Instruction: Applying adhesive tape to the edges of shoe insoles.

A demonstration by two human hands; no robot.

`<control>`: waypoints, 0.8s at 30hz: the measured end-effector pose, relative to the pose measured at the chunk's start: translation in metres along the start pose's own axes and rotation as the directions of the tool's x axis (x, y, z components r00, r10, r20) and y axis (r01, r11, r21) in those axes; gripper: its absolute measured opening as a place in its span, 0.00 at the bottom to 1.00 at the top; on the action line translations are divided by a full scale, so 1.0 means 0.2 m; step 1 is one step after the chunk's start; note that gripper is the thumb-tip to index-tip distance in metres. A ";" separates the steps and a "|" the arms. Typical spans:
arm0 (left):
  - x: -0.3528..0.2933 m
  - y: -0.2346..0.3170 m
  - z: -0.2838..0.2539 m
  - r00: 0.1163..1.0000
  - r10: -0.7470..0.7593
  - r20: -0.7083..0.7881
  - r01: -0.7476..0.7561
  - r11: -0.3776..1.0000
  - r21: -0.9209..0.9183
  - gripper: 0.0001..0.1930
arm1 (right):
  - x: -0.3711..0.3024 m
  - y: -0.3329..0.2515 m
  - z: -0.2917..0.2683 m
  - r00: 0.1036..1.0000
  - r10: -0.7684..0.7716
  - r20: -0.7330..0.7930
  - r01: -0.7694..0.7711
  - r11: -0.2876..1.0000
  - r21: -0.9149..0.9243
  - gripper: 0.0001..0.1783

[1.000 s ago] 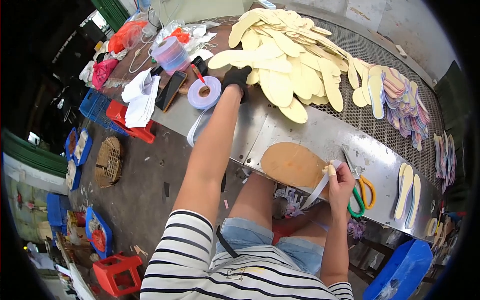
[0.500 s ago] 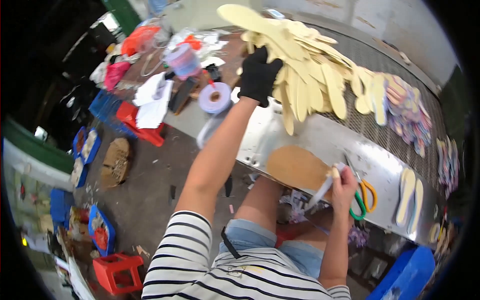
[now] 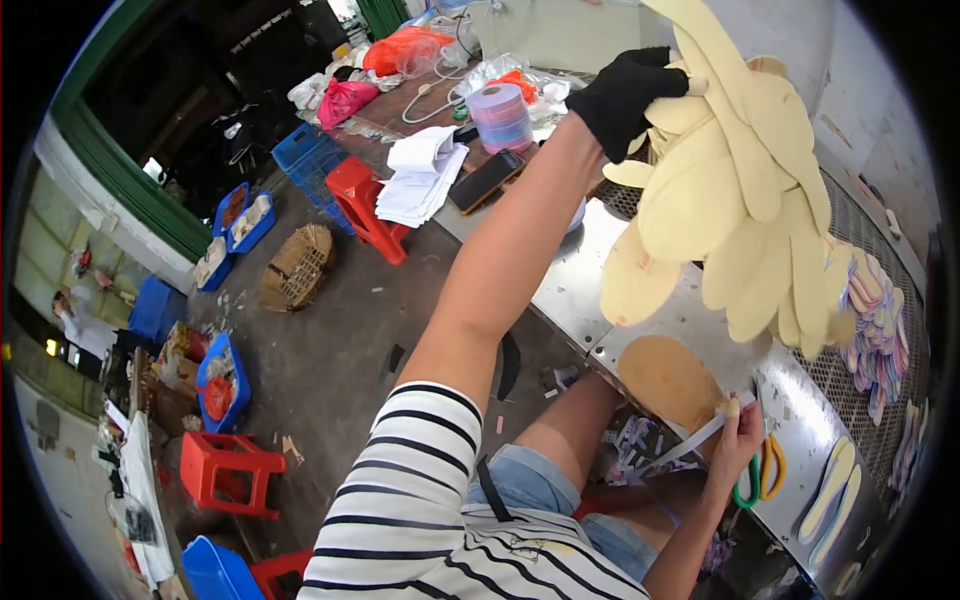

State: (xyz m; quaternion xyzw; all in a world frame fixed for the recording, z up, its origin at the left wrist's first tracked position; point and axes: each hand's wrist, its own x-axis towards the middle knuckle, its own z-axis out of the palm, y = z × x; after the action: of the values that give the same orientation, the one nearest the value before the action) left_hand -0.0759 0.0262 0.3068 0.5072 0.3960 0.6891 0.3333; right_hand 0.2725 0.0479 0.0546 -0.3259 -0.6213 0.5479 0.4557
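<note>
In a black glove, my left hand (image 3: pixel 628 98) is closed on a fanned bunch of cream insoles (image 3: pixel 740 200), held up over the far part of the metal workbench (image 3: pixel 800 405). Near the bench's front edge my right hand (image 3: pixel 742 430) is bare and pinches a narrow white strip (image 3: pixel 690 445), which trails toward my lap. A brown oval board (image 3: pixel 668 380) lies beside the right fingers. Scissors with green and orange handles (image 3: pixel 770 468) rest just right of that hand, their blades partly hidden. Further right lie a couple of pale insoles (image 3: pixel 830 490).
Patterned insoles (image 3: pixel 875 320) are heaped on the dark mesh surface at right. Back left hold a phone (image 3: pixel 486 182), white papers (image 3: pixel 425 175) and rolls of pinkish-purple tape (image 3: pixel 500 118). Red stools (image 3: pixel 228 470), blue trays (image 3: pixel 222 385) and a basket (image 3: pixel 298 268) stand on the floor at left.
My left hand has lifted the bunch of cream insoles off the pile and toward the camera. The view has swung left. My right hand keeps its pinch on the strip.
</note>
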 end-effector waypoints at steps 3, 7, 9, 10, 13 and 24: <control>0.14 -0.18 -0.30 0.988 -0.062 -0.143 0.147 0.672 0.726 0.22 | -0.01 0.07 0.00 1.000 -0.012 -0.001 0.012 1.000 0.004 0.07; 0.15 -0.51 -0.36 0.975 0.099 -0.201 0.190 0.114 0.975 0.26 | -0.01 0.10 -0.10 0.999 -0.054 -0.004 0.054 0.997 -0.058 0.11; 0.04 -0.56 -0.33 0.994 -0.074 -0.083 0.092 0.122 0.988 0.24 | -0.02 0.10 -0.09 0.998 -0.065 0.021 0.066 0.997 -0.032 0.11; 0.00 -0.57 -0.29 0.982 -0.185 -0.023 0.050 0.144 0.988 0.24 | -0.01 0.10 -0.08 0.997 -0.069 0.015 0.070 0.997 -0.032 0.10; -0.06 -0.61 -0.17 0.874 -0.475 0.108 -0.112 0.022 0.994 0.21 | 0.00 0.09 -0.14 0.999 -0.024 0.043 0.029 0.993 -0.117 0.09; 0.00 -1.47 -0.47 0.970 -0.218 -0.104 0.240 0.822 0.516 0.21 | -0.04 -0.31 -0.15 0.963 0.123 0.241 -0.092 0.986 -0.136 0.12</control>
State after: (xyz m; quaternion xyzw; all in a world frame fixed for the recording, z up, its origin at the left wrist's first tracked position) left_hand -0.1486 0.1435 0.0307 0.5135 0.6337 0.5197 0.2544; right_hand 0.3100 0.0401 0.1127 -0.3155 -0.6878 0.5686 0.3227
